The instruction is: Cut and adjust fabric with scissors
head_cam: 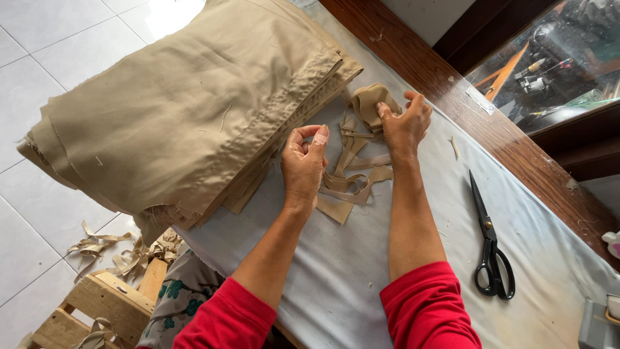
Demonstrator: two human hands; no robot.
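While the big stack of folded tan cloth (194, 103) is lying across the left part of the desk (361, 278) and overhanging its edge above the white tiled floor (39, 39), I am keeping the grey-covered stretch in front of me free for the small pieces. The stack is sitting just beside my hands, its lower edges touching the scraps, so offcuts are ending up close to where I am working. The black scissors (492, 249) are lying shut on the desk to my right, well apart from the scraps, out of the way of my forearms. Between my hands a loose heap of tan strips (352, 184) is resting flat on the desk cover. My right hand (407, 123) is closing around a bunched wad of tan fabric (368, 103) at the far end of that heap, thumb on top, gripping it so the bundle is not falling open. My left hand (302, 165) is hovering just beside the strips with fingers curled in and thumb meeting forefinger, seemingly pinching something thin, though I cannot tell what. More tan scraps (123, 249) are lying on the floor by a wooden pallet (103, 304).
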